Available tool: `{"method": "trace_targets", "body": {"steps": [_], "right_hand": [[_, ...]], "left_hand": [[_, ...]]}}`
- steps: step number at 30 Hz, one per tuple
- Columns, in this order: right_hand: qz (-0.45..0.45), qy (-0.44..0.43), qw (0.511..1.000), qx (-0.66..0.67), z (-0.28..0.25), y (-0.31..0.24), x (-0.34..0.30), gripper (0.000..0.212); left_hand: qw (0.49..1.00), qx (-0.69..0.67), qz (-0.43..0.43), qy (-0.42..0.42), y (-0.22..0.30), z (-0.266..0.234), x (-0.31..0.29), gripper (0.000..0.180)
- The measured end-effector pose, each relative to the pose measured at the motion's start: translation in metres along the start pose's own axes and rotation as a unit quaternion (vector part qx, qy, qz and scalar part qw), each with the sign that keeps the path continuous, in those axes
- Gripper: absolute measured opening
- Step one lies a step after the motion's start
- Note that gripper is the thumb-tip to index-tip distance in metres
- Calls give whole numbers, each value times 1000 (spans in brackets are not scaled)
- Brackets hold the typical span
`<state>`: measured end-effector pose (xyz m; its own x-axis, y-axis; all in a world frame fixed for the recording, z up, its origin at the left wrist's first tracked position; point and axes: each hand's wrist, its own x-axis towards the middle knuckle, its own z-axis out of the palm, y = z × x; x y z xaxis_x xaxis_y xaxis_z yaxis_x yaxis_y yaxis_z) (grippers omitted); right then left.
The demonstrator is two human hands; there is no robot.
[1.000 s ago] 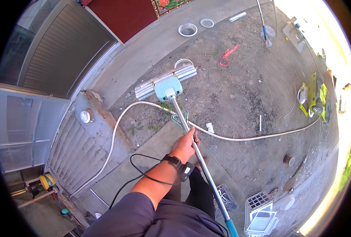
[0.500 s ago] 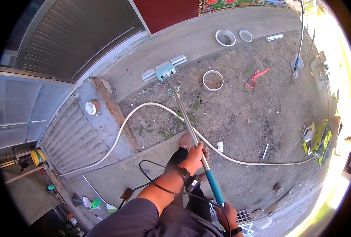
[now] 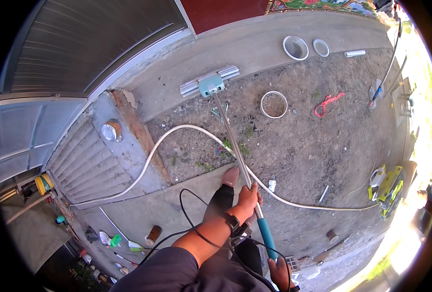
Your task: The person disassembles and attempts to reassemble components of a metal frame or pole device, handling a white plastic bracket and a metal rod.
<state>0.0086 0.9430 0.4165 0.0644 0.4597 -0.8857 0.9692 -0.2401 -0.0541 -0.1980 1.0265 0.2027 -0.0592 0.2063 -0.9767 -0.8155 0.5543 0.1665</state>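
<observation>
My left hand is closed round the metal pole of a mop, about midway down my view. Lower down, my right hand grips the bottom end of the pole, just below its teal sleeve. The mop stretches away from me to a teal head with wide silvery plates. That head lies on the concrete strip by the bare soil. Under the pole runs a pale hose. A black cable loops around my left forearm.
A round white tub holding soil sits right of the mop head. Beyond it stand a bucket and a smaller white basin. A red ribbon lies on the dirt. Ridged steps and a jar are at left; a yellow-green machine is at right.
My view has turned slightly, so the far things sit farther right in the picture. Both hands keep their hold on the mop, and its head stays on the concrete strip.
</observation>
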Motion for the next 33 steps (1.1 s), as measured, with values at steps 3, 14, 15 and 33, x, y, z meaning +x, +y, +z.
{"method": "trace_targets", "body": {"steps": [3,14,15,33], "right_hand": [[-12,5,1000,-22,3,14,0,43],[-50,-17,998,29,-12,-15,25,42],[-55,-17,998,27,-15,-18,26,41],[8,-46,998,38,-6,1,7,45]], "left_hand": [[1000,5,-22,7,4,7,-9,31],[1000,11,21,4,28,6,17,30],[1000,10,24,6,30,7,18,30],[999,53,10,-4,-1,-3,7,32]]}}
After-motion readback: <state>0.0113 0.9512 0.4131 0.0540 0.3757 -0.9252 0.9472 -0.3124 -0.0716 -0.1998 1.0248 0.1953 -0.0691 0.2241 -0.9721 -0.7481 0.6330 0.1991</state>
